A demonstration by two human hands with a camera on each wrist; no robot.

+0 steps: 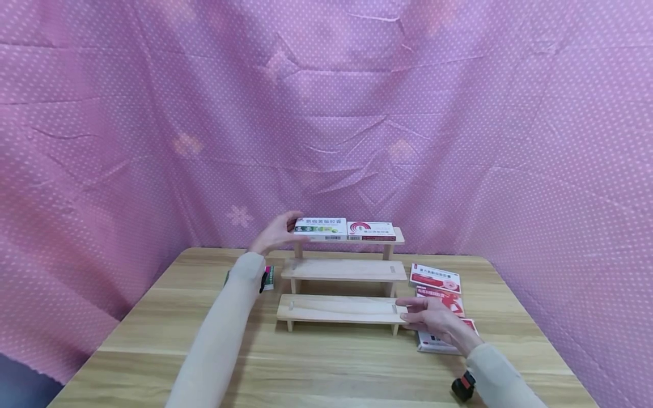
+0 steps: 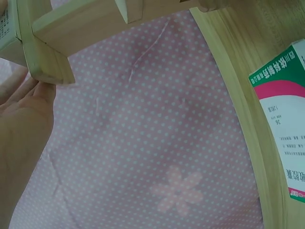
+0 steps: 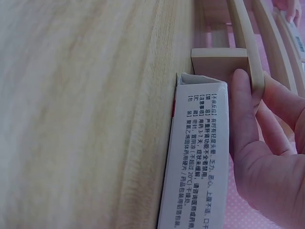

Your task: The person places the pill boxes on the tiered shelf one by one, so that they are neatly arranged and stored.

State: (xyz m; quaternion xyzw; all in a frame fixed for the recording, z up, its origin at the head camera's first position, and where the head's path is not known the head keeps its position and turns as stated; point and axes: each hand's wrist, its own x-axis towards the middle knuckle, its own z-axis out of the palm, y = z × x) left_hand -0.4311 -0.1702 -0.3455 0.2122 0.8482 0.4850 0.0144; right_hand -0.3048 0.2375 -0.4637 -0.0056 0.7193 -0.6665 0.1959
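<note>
A three-tier wooden display stand [image 1: 344, 271] stands on the table. At the left end of its top tier, my left hand [image 1: 278, 232] grips a white and green medicine box [image 1: 320, 228], and its fingers also touch the shelf's wooden end [image 2: 50, 64]. Beside that box lies a white and red medicine box [image 1: 371, 230]. With thumb and fingers, my right hand [image 1: 433, 317] pinches the right end of the bottom tier [image 3: 248, 52]. Just under this hand, a white medicine box [image 3: 195, 152] lies on the table, partly hidden in the head view.
Right of the stand are a white and red box [image 1: 435, 277] and a red box [image 1: 454, 300]. Left of it, a green, pink and white box [image 2: 286, 109] is mostly covered by my left arm in the head view. Pink dotted cloth [image 1: 326, 113] hangs behind the table.
</note>
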